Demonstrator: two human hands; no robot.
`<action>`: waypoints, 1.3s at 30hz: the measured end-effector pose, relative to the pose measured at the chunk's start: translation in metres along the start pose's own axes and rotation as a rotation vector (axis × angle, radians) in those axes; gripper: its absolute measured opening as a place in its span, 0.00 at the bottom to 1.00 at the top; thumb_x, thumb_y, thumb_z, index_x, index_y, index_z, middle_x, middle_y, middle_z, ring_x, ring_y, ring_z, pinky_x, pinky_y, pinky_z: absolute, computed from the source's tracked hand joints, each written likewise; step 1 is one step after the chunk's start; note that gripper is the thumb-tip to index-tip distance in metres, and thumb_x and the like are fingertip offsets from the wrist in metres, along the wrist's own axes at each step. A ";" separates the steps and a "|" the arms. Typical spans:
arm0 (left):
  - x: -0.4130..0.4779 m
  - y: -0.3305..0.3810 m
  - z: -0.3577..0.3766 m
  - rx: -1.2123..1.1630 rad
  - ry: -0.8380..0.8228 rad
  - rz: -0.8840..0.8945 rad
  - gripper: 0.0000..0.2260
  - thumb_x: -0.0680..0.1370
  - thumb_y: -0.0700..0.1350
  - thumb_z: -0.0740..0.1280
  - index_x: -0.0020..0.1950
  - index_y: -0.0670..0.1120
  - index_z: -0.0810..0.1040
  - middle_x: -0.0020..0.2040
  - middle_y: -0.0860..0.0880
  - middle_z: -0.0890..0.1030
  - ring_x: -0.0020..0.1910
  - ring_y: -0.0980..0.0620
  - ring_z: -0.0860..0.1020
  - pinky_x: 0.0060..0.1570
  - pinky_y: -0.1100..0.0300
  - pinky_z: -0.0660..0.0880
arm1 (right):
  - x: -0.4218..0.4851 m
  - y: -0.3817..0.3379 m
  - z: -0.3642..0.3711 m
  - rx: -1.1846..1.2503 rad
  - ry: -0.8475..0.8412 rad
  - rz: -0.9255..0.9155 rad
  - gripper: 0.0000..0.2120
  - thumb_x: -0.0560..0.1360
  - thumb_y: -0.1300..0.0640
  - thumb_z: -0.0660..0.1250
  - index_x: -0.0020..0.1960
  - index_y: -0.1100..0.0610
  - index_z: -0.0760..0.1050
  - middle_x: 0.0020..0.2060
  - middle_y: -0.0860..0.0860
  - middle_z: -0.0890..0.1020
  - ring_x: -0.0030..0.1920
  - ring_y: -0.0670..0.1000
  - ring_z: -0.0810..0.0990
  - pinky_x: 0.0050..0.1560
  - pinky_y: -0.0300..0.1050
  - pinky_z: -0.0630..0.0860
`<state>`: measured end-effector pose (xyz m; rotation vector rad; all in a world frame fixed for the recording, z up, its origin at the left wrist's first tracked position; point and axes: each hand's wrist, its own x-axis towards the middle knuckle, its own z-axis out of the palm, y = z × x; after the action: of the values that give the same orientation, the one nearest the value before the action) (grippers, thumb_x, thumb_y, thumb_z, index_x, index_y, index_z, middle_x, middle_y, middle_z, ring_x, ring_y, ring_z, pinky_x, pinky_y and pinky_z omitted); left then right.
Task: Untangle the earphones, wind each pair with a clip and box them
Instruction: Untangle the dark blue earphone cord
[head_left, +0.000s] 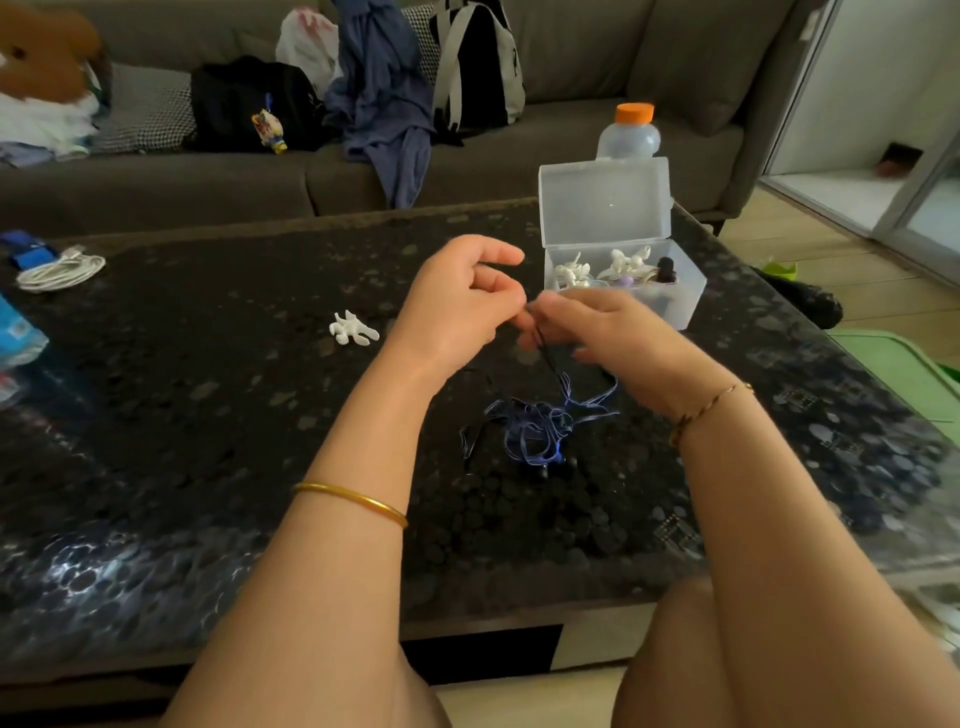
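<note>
In the head view both hands meet above the dark worktop (208, 415): the left hand (457, 306) and right hand (597, 327) have their fingers pinched together on a strand of the blue earphones (535, 426). The rest of that cable lies tangled on the worktop just below. A white clip (352, 328) lies to the left, and the open clear box (623, 270) holding wound pairs stands just behind the right hand.

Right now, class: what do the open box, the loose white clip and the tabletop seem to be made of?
Box: translucent frosted plastic; contents show through.
White clip: matte, probably soft plastic or silicone.
Tabletop: glossy dark surface, perhaps glass or stone; it mirrors light.
</note>
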<state>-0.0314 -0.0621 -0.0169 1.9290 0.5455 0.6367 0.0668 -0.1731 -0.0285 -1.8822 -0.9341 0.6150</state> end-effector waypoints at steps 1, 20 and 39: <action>0.001 0.001 -0.001 -0.034 0.008 0.007 0.14 0.75 0.35 0.66 0.57 0.50 0.74 0.40 0.52 0.81 0.39 0.57 0.82 0.27 0.68 0.70 | 0.001 -0.002 0.003 0.001 -0.068 -0.009 0.15 0.81 0.49 0.57 0.48 0.54 0.79 0.40 0.51 0.84 0.44 0.58 0.79 0.51 0.48 0.73; -0.001 -0.004 -0.031 -0.183 0.280 -0.217 0.06 0.78 0.40 0.64 0.44 0.45 0.80 0.27 0.51 0.74 0.24 0.56 0.72 0.33 0.60 0.77 | 0.015 0.030 -0.022 -0.686 0.549 0.543 0.13 0.79 0.53 0.59 0.58 0.58 0.75 0.55 0.58 0.78 0.61 0.60 0.72 0.64 0.55 0.61; -0.003 -0.022 -0.040 0.343 0.055 -0.203 0.03 0.77 0.43 0.68 0.50 0.48 0.80 0.40 0.49 0.81 0.41 0.56 0.80 0.45 0.61 0.74 | 0.015 0.008 -0.021 1.061 0.732 0.369 0.06 0.80 0.56 0.58 0.47 0.57 0.71 0.33 0.51 0.74 0.35 0.48 0.76 0.43 0.45 0.81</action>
<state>-0.0615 -0.0281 -0.0222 2.1413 0.9212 0.4894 0.0935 -0.1744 -0.0260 -1.1129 0.2379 0.4280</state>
